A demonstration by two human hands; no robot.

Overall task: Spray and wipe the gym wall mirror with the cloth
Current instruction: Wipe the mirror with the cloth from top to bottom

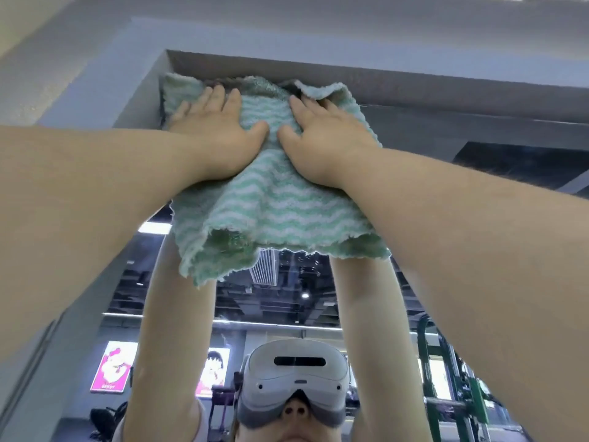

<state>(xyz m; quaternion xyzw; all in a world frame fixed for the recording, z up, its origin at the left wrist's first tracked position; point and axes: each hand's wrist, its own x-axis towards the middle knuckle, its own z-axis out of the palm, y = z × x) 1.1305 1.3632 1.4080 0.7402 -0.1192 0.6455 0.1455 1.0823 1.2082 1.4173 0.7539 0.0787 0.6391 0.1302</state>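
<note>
I count 2 hands: left hand (213, 135), right hand (325, 138). Cloth (274, 199), 1, under both. Mirror (287, 301), 1, behind them. Reflected below the hands: posters (113, 366), 2; headset (294, 374), 1.

One wide-angle camera, worn on my head, tilts steeply up at the mirror (287, 301) from close range. My raised left hand (220, 138) and right hand (328, 141) fill the upper middle; my reflection (293, 378) sits below.

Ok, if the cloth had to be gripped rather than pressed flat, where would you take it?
Probably the loose lower edge of the cloth, pinched from below. It seems to hang in folds off the mirror, while the upper part is pinned flat under the left hand and right hand, leaving nothing to curl fingers around.
</note>
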